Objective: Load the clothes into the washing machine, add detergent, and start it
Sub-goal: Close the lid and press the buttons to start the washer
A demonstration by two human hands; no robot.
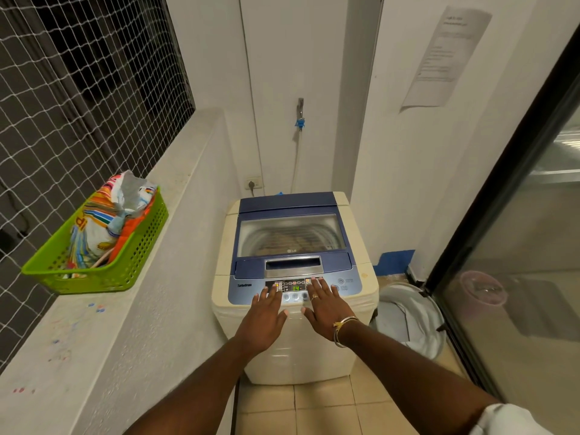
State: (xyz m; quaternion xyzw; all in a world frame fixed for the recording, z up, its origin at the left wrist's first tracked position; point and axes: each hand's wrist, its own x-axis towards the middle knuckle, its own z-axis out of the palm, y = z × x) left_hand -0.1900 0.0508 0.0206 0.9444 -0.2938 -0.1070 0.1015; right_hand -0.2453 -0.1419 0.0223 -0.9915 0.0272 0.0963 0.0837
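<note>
Lying flat across the blue control panel (248, 293) of the cream-and-blue top-loading washing machine (298, 362) are the left hand (266, 315) and the right hand (326, 309). Each grip is spread, with fingers straight and pinching nothing. The blue lid with its clear window (290, 229) is sitting closed, and brownish clothes (288, 244) are showing through it inside the drum. The green digital display (296, 288) is reading 14.

Judged risk: the spread fingers are covering several buttons at once, so a stray press may be altering the programme or pausing the machine. Whether detergent is in cannot be told.

The colourful detergent bag (94, 233) is standing in the lime-green perforated plastic basket (125, 271) on the white ledge (125, 324), well apart from the machine. The room is running narrow between white netting (62, 105) and a dark-framed glass door (518, 277), over beige floor tiles (326, 403).
</note>
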